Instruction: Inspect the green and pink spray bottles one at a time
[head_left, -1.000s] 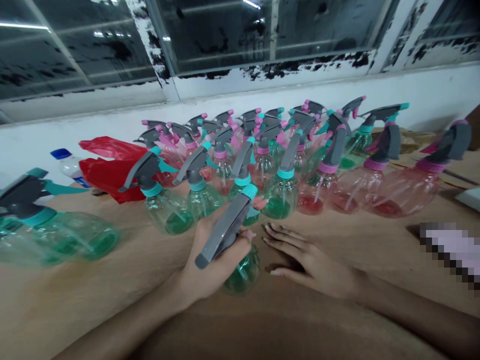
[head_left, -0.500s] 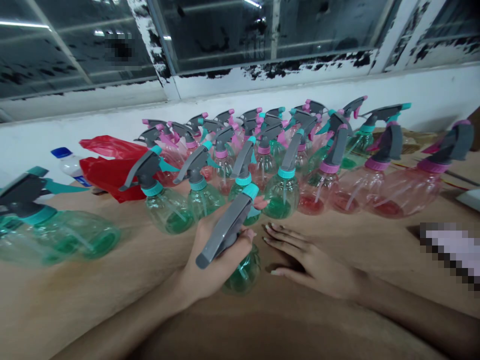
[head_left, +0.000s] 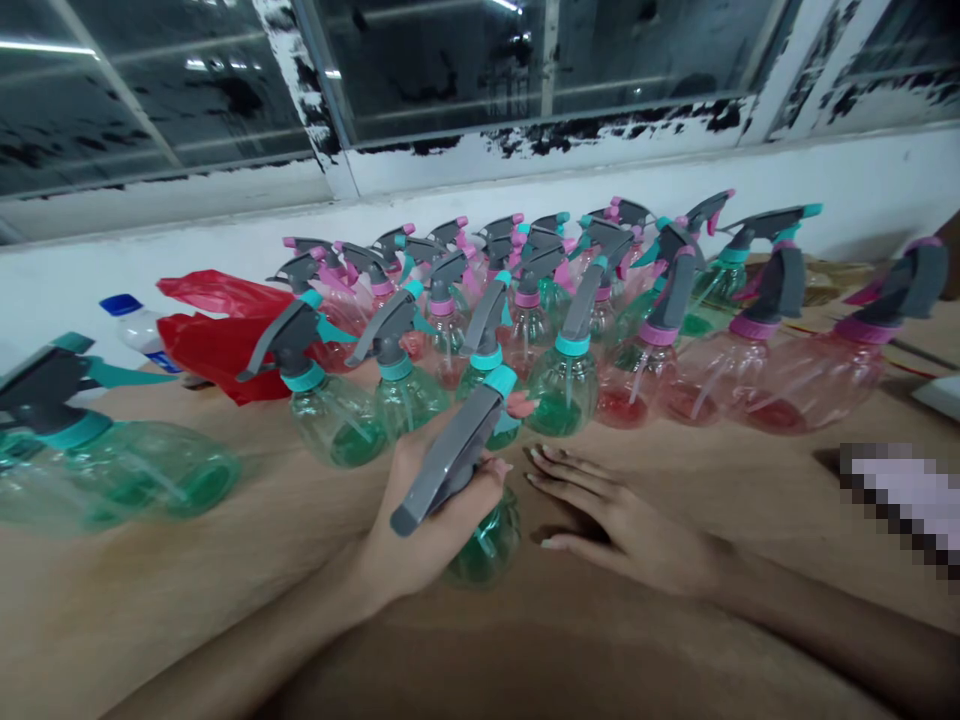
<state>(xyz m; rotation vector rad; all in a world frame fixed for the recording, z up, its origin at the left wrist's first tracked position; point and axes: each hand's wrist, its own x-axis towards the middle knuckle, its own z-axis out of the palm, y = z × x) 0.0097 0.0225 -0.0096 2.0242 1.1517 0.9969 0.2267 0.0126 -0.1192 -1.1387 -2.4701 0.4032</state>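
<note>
My left hand (head_left: 420,515) is wrapped round a green clear spray bottle (head_left: 487,540) with a grey trigger head and teal collar, standing on the wooden table (head_left: 262,520). Its forefinger reaches over the nozzle. My right hand (head_left: 622,515) lies flat on the table just right of that bottle, fingers stretched out, holding nothing. Behind both hands stand several green and pink spray bottles (head_left: 562,380) in rows.
A green spray bottle (head_left: 112,460) stands at the far left edge. A red plastic bag (head_left: 214,335) and a white bottle with a blue cap (head_left: 139,325) lie by the white wall. A pixelated object (head_left: 900,495) sits at the right. Windows run above.
</note>
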